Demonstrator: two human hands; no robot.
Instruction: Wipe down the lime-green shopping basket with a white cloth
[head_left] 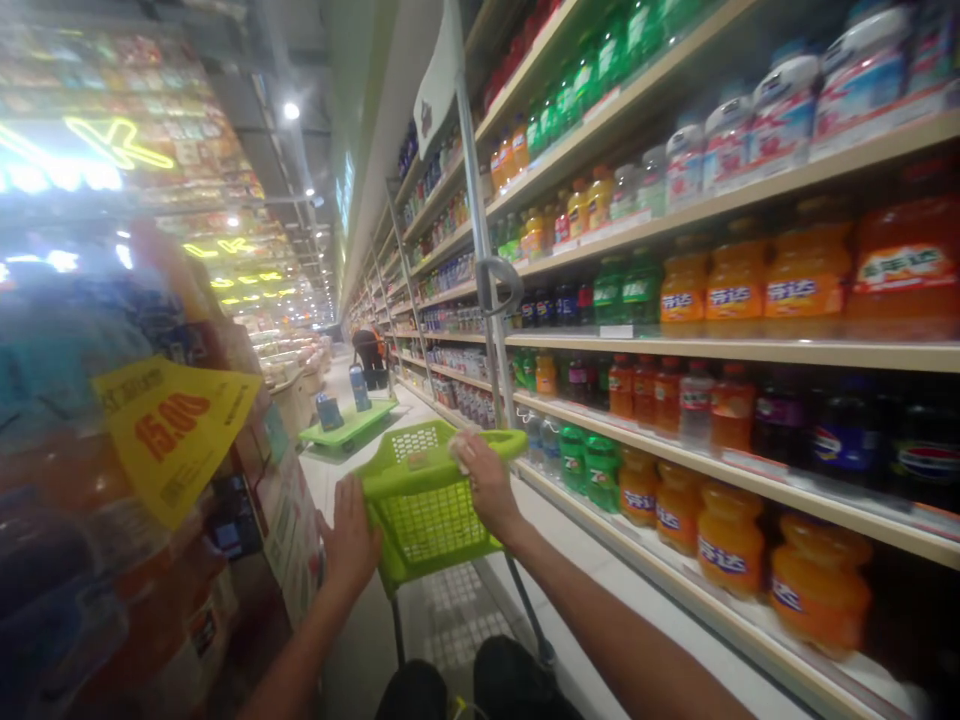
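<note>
A green plastic shopping cart [427, 520] stands right in front of me, its basket made of open mesh. My left hand [351, 540] lies against the left end of the cart's handle, fingers stretched out rather than wrapped round it. Nearer the handle's right part, my right hand [486, 490] is closed over the green handle bar [499, 441]. A pale, crumpled patch shows at its fingertips; I cannot make out what it is. Little of the basket's inside shows.
Shelves of drink bottles [731, 540] line the right side. At left, close by, is a blurred stack of goods with a yellow price sign [176, 430]. Ahead are a green flat platform [349, 425] bearing blue packs and a bent-over person [369, 350] in the aisle.
</note>
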